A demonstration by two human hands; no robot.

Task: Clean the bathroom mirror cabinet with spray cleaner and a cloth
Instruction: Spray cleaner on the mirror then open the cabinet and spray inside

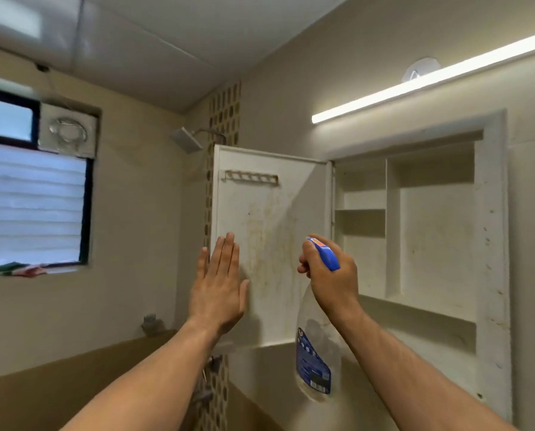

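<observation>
The white wall cabinet (pixel 431 231) stands open, with bare stained shelves inside. Its door (pixel 269 219) is swung out to the left, the inner face streaked with yellowish stains. My left hand (pixel 221 287) lies flat with straight fingers against the door's left edge. My right hand (pixel 328 272) grips the neck of a clear spray bottle (pixel 314 359) with a blue trigger head and blue label, nozzle pointing at the door's inner face. A cloth (pixel 20 269) with red and green lies on the window sill at left.
A window with frosted louvres (pixel 30 200) and an exhaust fan (pixel 69 130) fill the left wall. A shower head (pixel 187 140) hangs behind the door. A lit tube light (pixel 431 79) runs above the cabinet. Taps (pixel 212 365) sit below on a mosaic tile strip.
</observation>
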